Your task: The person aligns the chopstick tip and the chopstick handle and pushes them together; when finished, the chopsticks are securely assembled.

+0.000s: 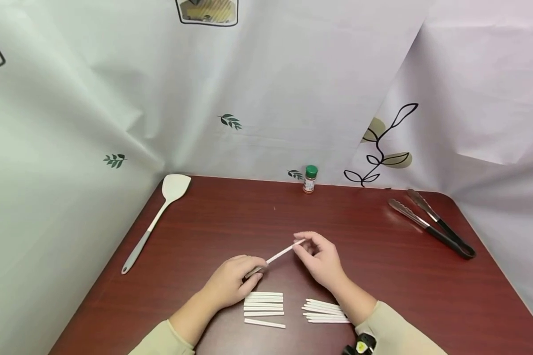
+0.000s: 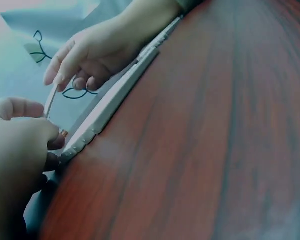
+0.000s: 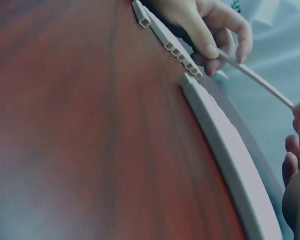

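In the head view my left hand (image 1: 236, 280) and right hand (image 1: 319, 256) hold a thin white stick (image 1: 281, 254) between them above the table. The left hand pinches its near end, and a greyish piece (image 1: 254, 271) shows between thumb and fingers, too small to identify. Fingertips of the right hand pinch the far end. Below the left hand lies a row of several short white tubes (image 1: 264, 307); the right wrist view shows their hollow square ends (image 3: 176, 51). Beside the right forearm is a bundle of several white sticks (image 1: 324, 312), partly hidden by the arm.
A white spatula (image 1: 176, 187) with a grey handle lies along the left side of the dark red table (image 1: 231, 212). A green-capped spice jar (image 1: 310, 180) stands at the back edge. Black-handled metal tongs (image 1: 439, 229) lie at the right. White cloth surrounds the back and sides.
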Demonstrator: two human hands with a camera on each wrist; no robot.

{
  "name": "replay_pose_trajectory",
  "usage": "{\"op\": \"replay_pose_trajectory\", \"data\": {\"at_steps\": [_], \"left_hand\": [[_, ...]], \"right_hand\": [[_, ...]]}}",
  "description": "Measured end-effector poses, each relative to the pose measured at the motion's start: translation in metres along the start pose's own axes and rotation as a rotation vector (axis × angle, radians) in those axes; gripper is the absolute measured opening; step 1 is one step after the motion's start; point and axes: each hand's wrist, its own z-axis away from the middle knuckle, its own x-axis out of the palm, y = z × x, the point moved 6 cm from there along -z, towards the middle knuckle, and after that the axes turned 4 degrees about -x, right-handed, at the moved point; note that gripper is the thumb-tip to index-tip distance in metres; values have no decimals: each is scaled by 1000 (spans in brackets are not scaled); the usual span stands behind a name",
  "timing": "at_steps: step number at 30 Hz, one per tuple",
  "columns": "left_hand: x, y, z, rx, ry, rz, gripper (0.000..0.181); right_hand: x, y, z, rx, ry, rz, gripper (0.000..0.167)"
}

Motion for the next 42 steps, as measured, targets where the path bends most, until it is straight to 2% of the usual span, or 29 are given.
{"op": "replay_pose_trajectory", "data": {"at_steps": [4,8,12,16,20,24,27,30,34,42], "left_hand": [[0,0,-1,42,-20,28,22],[0,0,-1,70,-52,65,31],[1,-1,1,55,-96,107,49],[1,-2,2,36,-107,121,56],[0,-4,2,30,-93,81,52],[-1,-7,0,22,-59,-3,47],[1,-10,0,-13,-47,-31,45],[3,-14,2,-74,-49,-24,38],[4,-17,2,-151,-34,-12,32],[3,-19,-1,-261,-19,29,36]], "right_hand": [[18,10,-12,160,10,-135,35],[36,15,-23,205,-4,-183,41],[50,21,-32,238,-32,-167,42],[57,26,-38,252,-68,-66,40],[62,26,-44,206,-141,155,44],[68,26,-46,189,-254,357,60],[73,27,-44,203,-337,466,70],[76,27,-42,200,-411,569,73],[78,25,-39,185,-459,638,72],[80,25,-37,150,-442,662,59]]}}
